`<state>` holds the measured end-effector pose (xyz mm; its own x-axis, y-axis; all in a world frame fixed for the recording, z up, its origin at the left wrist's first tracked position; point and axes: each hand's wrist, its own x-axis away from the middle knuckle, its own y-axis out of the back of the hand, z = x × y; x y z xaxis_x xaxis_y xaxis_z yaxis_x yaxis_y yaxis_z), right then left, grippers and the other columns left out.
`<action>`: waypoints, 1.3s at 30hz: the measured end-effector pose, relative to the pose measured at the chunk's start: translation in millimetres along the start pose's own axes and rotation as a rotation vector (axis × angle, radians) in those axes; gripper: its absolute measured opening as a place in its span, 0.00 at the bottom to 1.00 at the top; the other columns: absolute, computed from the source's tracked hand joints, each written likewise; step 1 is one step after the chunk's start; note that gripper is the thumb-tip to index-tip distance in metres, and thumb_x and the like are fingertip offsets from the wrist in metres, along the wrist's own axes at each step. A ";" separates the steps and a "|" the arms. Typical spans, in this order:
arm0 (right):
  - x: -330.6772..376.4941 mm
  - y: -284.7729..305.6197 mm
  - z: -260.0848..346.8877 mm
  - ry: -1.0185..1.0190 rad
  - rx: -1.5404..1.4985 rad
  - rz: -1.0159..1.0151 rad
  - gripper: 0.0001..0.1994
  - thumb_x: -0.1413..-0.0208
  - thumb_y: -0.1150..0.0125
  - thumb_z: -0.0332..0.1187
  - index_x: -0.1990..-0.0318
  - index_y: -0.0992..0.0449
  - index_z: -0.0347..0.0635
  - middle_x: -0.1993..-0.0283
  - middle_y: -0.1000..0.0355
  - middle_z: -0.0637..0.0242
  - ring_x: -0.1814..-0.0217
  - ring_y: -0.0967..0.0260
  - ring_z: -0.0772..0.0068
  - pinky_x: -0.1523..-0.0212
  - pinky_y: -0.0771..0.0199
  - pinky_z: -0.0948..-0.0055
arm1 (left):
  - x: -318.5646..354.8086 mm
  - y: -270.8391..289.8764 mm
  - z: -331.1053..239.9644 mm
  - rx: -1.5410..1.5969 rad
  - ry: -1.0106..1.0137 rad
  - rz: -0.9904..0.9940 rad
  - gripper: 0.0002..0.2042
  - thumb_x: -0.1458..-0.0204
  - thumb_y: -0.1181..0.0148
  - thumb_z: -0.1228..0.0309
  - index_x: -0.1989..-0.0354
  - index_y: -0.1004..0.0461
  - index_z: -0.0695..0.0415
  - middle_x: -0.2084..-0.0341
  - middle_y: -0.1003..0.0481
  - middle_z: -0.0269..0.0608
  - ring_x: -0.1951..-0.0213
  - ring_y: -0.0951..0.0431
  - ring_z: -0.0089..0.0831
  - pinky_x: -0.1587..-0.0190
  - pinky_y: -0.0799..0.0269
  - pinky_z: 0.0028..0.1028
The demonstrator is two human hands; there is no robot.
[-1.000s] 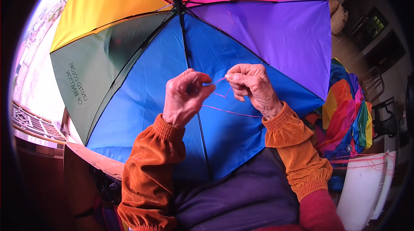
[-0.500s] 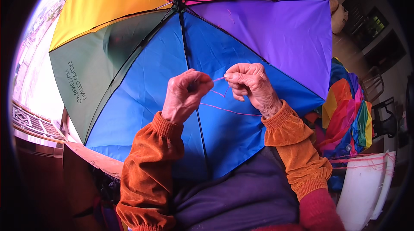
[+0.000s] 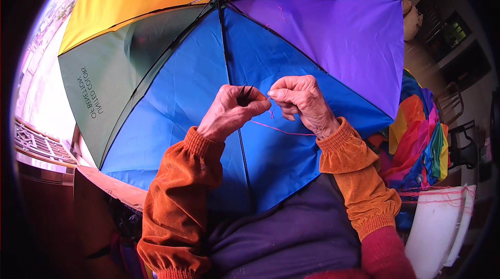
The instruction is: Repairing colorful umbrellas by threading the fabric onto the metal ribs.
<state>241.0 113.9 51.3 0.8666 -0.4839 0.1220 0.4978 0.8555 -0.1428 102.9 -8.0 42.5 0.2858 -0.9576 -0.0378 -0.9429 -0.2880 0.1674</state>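
An open rainbow umbrella (image 3: 172,97) fills the view, its inside facing me, with blue, green, yellow, pink and purple panels and black ribs. My left hand (image 3: 229,112) pinches the black rib (image 3: 245,149) at the seam between two blue panels. My right hand (image 3: 299,99) is closed on a fine needle, too small to see clearly, its fingertips almost touching the left thumb. A pink thread (image 3: 284,130) runs from between the hands across the blue cloth towards my right wrist.
A second folded rainbow umbrella (image 3: 422,138) lies at the right. A white tub (image 3: 437,227) wound with pink thread stands at the lower right. A railing (image 3: 31,141) and a brown ledge (image 3: 112,188) are at the left. Shelves stand at the far right.
My two hands have drawn closer together over the rib. The pink thread stays slack across the blue panel. The umbrella has not moved.
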 end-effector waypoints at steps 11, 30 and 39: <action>-3.0 3.2 -4.2 0.021 -0.071 -0.037 0.05 0.51 0.44 0.27 0.72 0.28 0.32 0.84 0.40 0.74 0.88 0.51 0.87 0.87 0.48 0.82 | 6.7 4.9 -2.8 0.351 0.244 0.108 0.10 0.56 0.38 0.69 0.81 0.30 0.60 0.89 0.40 0.26 0.87 0.47 0.14 0.84 0.56 0.18; -3.7 -21.1 -25.8 0.669 0.639 -0.101 0.06 0.50 0.45 0.27 0.74 0.28 0.33 0.81 0.34 0.74 0.81 0.40 0.83 0.82 0.41 0.81 | -19.6 -25.2 18.5 0.650 0.089 -0.258 0.05 0.51 0.44 0.74 0.68 0.27 0.62 0.76 0.25 0.36 0.78 0.32 0.18 0.78 0.36 0.18; -3.0 2.8 -0.7 0.122 0.128 -0.166 0.06 0.53 0.45 0.27 0.77 0.28 0.34 0.85 0.37 0.73 0.86 0.44 0.86 0.87 0.46 0.81 | -15.7 -6.7 29.5 -0.023 -0.140 -0.096 0.04 0.53 0.44 0.78 0.72 0.25 0.64 0.79 0.26 0.31 0.75 0.31 0.14 0.74 0.34 0.17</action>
<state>239.8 117.7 49.8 0.7749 -0.6319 0.0124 0.6320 0.7750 -0.0039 99.7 8.7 12.9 0.3460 -0.9185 -0.1915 -0.9078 -0.3793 0.1790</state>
